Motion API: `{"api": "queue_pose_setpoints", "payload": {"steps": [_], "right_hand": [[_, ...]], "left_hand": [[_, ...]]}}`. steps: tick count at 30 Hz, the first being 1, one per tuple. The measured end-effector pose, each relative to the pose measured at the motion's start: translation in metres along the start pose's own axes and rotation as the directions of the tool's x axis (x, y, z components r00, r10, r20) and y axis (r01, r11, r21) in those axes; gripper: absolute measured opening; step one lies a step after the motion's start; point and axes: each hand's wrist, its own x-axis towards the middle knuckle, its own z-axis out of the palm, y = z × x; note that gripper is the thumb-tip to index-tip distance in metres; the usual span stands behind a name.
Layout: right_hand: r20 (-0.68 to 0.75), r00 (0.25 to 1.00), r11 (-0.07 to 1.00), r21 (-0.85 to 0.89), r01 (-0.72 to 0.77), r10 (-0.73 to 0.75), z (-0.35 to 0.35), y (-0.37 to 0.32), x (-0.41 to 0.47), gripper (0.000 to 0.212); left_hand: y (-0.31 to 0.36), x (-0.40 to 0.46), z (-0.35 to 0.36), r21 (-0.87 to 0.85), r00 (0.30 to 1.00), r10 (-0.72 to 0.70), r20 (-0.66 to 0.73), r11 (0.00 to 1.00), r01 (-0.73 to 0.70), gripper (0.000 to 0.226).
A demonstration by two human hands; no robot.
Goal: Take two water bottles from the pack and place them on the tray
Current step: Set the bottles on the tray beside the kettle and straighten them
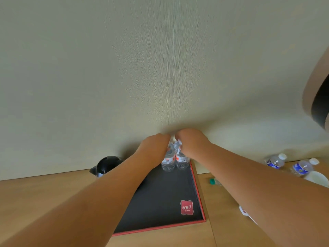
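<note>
Two clear water bottles with red-and-white labels stand upright side by side at the far end of a black tray with a red rim (199, 196). My left hand (154, 146) is closed around the upper part of the left bottle (167, 162). My right hand (192, 143) is closed around the neck of the right bottle (182, 161). Both caps are hidden by my fingers. The tray carries a red logo patch near its front right corner. The pack is out of view.
A black kettle (106, 165) sits left of the tray by the wall. Two blue-labelled bottles (276, 162) (302, 167) and a white bowl (318, 178) stand at the right. A small green-capped item (214, 182) lies on the wooden table (44, 196).
</note>
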Motion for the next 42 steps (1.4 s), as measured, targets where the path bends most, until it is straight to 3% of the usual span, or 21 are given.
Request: {"api": "queue_pose_setpoints", "payload": {"steps": [3,8,12,15,21,28,33,38,42], "right_hand": [[-0.002,1.0,1.0,0.003,-0.006,0.006,-0.003,-0.001,-0.005,0.015],[-0.059,0.997,0.998,0.037,-0.045,0.047,-0.017,-0.001,-0.015,0.04],[-0.081,0.992,0.99,-0.091,-0.104,0.097,-0.023,-0.004,-0.021,0.049],[-0.081,0.992,0.988,-0.113,-0.104,0.095,-0.023,-0.008,-0.022,0.047],[-0.049,0.987,0.986,-0.059,-0.154,0.151,-0.017,-0.012,-0.012,0.028],[-0.008,0.995,0.992,-0.083,-0.097,0.097,-0.015,-0.007,-0.006,0.03],[0.049,0.997,0.983,-0.177,-0.045,0.055,-0.015,-0.002,-0.002,0.022],[0.128,0.989,0.958,-0.267,0.106,-0.073,-0.02,-0.003,-0.008,0.023],[0.087,0.985,0.946,-0.279,0.165,-0.146,-0.013,-0.001,-0.01,0.023]], "left_hand": [[-0.004,0.002,0.001,-0.008,1.0,-0.016,0.004,1.0,0.016,0.026],[-0.019,-0.004,-0.016,0.088,0.998,0.055,-0.025,0.995,-0.052,0.065],[-0.018,-0.011,-0.027,0.296,0.989,0.143,-0.04,0.947,-0.125,0.041],[-0.015,-0.011,-0.028,0.329,0.985,0.173,0.001,0.93,-0.164,0.025],[-0.004,-0.004,-0.021,0.486,0.968,0.248,0.038,0.842,-0.235,0.023],[0.004,0.0,-0.023,0.391,0.993,0.101,0.06,0.913,-0.117,0.01],[0.022,0.006,-0.026,0.366,0.996,0.021,0.084,0.929,-0.05,0.04],[0.012,0.009,-0.013,0.328,0.997,-0.066,0.03,0.943,0.053,0.035],[0.014,0.01,-0.013,0.291,0.992,-0.115,0.042,0.952,0.098,0.043]]}}
